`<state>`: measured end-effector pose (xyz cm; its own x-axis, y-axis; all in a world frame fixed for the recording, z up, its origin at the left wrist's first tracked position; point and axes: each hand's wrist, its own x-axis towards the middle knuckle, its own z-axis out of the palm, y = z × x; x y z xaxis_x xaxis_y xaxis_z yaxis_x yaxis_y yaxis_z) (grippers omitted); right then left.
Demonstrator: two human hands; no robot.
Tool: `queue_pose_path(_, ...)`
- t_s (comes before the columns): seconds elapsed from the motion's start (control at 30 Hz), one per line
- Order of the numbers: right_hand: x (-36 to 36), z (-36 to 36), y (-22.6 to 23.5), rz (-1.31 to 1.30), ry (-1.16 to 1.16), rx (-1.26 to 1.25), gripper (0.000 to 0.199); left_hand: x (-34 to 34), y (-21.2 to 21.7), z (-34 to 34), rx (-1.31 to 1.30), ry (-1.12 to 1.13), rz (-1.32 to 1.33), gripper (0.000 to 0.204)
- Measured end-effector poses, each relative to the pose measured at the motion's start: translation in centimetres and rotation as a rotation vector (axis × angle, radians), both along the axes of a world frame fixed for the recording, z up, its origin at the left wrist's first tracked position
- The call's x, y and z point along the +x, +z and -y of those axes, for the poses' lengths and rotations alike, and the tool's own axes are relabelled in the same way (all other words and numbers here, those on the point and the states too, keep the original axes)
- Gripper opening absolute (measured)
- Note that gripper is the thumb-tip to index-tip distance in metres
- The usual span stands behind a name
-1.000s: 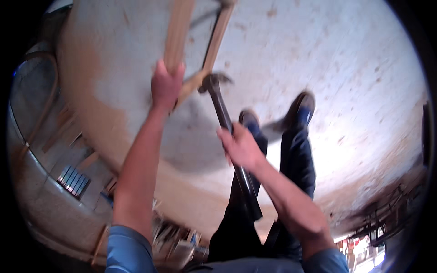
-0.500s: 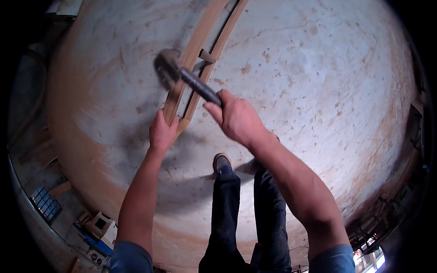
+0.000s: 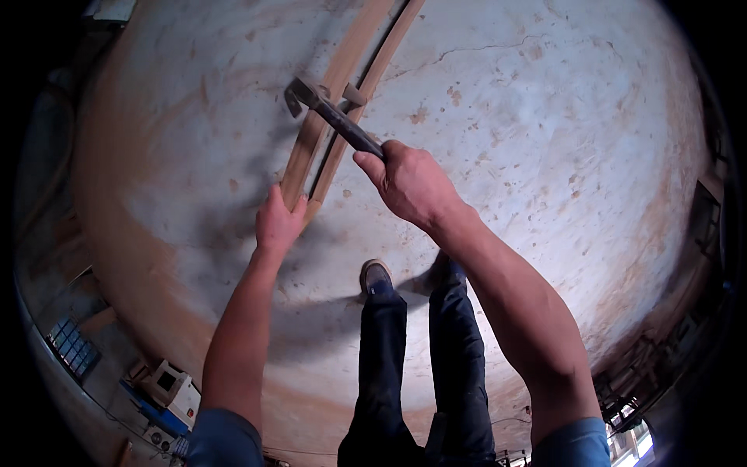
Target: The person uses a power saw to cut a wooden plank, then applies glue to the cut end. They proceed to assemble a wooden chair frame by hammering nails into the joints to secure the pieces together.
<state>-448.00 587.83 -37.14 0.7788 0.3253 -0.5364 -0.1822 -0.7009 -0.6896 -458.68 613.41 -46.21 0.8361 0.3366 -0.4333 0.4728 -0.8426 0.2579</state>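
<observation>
My right hand (image 3: 414, 184) is closed around the dark handle of a claw hammer (image 3: 352, 132). The hammer's head is at the left edge of a long wooden rail (image 3: 348, 56), with the handle slanting across that rail; whether the head touches the wood I cannot tell. A second, narrower wooden rail (image 3: 387, 51) runs alongside on the right. Between the two sits a short wooden crosspiece (image 3: 355, 95). My left hand (image 3: 278, 221) grips the near end of the left rail, fingers wrapped round it and partly hidden.
Both rails lie over a stained, cracked pale floor (image 3: 498, 156) and run out of view at the top. My shoes (image 3: 377, 275) stand just nearer than the frame. At the lower left is a pale boxy machine (image 3: 173, 387); dark clutter (image 3: 654, 373) lines the lower right.
The hammer head has shifted slightly away from me and to the right, and its blur has gone. My right hand has risen a little with it; my left hand keeps its hold.
</observation>
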Motion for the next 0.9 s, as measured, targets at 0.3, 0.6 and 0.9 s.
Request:
queue_pose_path(0.3,-0.6,-0.4,-0.5,-0.063,-0.006,-0.024,0.056,-0.4,-0.1,-0.4,-0.028,-0.01,0.012,0.05)
queue_pose_path(0.6,-0.7,-0.1,-1.2,-0.092,0.014,-0.034,0.058,-0.1,0.0,-0.2,-0.048,0.01,-0.017,0.053)
queue_pose_path(0.9,-13.7,4.1,-0.2,-0.071,0.174,0.136,0.054,-0.1,-2.3,-5.8,-0.679,0.095,-0.012,0.046)
